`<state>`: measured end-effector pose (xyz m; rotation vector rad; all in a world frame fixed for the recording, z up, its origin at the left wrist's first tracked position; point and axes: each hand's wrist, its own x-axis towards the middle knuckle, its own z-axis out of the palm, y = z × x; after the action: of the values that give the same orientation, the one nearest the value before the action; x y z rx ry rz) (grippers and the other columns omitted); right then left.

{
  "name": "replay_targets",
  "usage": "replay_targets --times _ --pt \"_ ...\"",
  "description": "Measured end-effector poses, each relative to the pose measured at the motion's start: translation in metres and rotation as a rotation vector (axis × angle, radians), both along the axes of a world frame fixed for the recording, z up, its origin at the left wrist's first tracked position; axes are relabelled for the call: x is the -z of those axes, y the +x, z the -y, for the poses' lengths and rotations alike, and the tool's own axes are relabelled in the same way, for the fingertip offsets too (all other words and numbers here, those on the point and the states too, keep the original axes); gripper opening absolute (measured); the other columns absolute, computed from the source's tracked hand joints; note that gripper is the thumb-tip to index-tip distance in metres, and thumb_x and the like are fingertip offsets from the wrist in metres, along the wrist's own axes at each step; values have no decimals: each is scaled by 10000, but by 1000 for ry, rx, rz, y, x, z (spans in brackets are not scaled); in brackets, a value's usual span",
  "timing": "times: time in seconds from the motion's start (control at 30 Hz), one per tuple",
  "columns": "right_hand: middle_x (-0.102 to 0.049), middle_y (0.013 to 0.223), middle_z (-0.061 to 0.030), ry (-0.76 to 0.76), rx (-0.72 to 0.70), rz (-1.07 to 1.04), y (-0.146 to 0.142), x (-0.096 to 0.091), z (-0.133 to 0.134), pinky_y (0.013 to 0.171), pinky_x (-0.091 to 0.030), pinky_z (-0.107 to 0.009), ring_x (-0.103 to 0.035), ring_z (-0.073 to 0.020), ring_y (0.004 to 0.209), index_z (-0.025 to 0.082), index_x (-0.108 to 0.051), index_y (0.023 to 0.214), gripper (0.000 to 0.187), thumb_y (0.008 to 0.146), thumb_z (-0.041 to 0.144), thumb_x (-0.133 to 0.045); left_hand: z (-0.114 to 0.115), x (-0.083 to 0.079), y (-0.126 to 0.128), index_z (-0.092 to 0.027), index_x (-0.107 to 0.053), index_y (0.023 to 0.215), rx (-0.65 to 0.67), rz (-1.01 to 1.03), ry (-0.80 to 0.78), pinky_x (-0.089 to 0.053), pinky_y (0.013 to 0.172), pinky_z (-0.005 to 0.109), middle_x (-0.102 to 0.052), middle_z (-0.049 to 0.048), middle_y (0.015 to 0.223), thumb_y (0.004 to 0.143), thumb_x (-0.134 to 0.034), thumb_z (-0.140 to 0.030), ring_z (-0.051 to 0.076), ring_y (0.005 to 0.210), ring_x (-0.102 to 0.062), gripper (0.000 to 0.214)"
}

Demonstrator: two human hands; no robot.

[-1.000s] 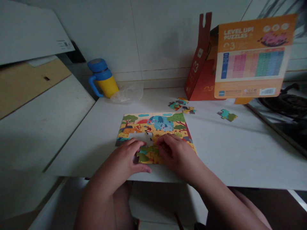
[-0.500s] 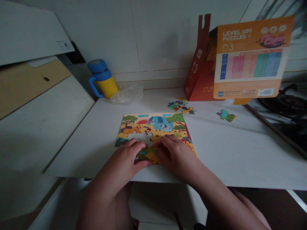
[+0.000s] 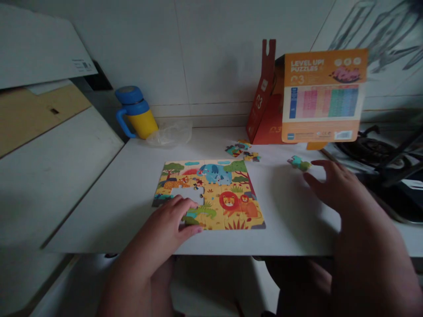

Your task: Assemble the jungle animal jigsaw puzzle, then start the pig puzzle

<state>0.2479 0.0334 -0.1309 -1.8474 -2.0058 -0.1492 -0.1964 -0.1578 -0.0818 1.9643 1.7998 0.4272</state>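
A colourful animal jigsaw puzzle (image 3: 218, 193) lies on the white counter (image 3: 297, 220), with one white gap near its left side. My left hand (image 3: 168, 222) rests on the puzzle's lower left corner, fingers apart and pressing on the pieces. My right hand (image 3: 333, 185) hovers open over the counter to the right, fingertips close to a loose teal and green piece (image 3: 299, 163). A few more loose pieces (image 3: 243, 150) lie just behind the puzzle.
An orange puzzle box (image 3: 317, 97) stands open at the back right. A blue and yellow bottle (image 3: 136, 113) and a crumpled clear bag (image 3: 170, 133) sit at the back left. A gas stove (image 3: 383, 163) borders the counter on the right.
My right hand left the puzzle and moved right toward the loose teal piece. The left hand stayed on the puzzle. The camera view shifted right.
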Motion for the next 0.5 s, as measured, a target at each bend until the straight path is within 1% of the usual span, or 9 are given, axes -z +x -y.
replay_targets --times 0.07,0.13,0.2,0.3,0.37,0.5 --pt "-583 1522 -215 -93 -26 5 2 10 -5 1225 -361 -592 -476 -444 1477 202 -569 1471 596 992 540 -463 0 -1 1 -263 -678 1194 -5 -12 -4 -541 1004 440 -705 61 1227 905 -801 -308 282 1142 -679 317" --pt "-519 1611 -168 -151 -32 -8 -2 17 -7 1262 -305 -596 -379 -433 1551 230 -488 1564 643 1024 562 -384 0 -1 2 -265 -674 1191 -12 -21 4 -543 992 436 -708 59 1217 901 -797 -320 285 1132 -681 319" --pt "-491 1639 -166 -191 9 -42 -6 19 -9 1266 -307 -591 -328 -435 1580 224 -420 1613 680 1028 567 -368 0 0 2 -269 -668 1197 -13 -24 12 -541 985 429 -710 55 1220 910 -783 -333 283 1131 -681 316" --pt "-514 1601 -225 -250 71 -73 -7 19 -12 1237 -360 -581 -327 -447 1580 181 -398 1612 710 1017 569 -398 -1 3 -1 -276 -658 1205 -4 -18 12 -540 973 415 -707 56 1236 920 -770 -376 277 1132 -678 322" --pt "-508 1600 -250 -265 88 -75 -8 17 -13 1230 -365 -595 -325 -450 1581 162 -390 1609 725 1020 585 -397 -3 5 -4 -276 -655 1200 3 -16 11 -545 936 395 -710 59 1204 916 -770 -408 270 1097 -681 333" --pt "-495 1622 -236 -296 131 -43 -18 11 -15 1211 -339 -679 -362 -442 1561 186 -410 1601 714 1020 602 -395 -7 4 -4 -260 -660 1163 1 -21 7 -546 835 363 -717 54 1102 896 -777 -411 252 963 -691 328"
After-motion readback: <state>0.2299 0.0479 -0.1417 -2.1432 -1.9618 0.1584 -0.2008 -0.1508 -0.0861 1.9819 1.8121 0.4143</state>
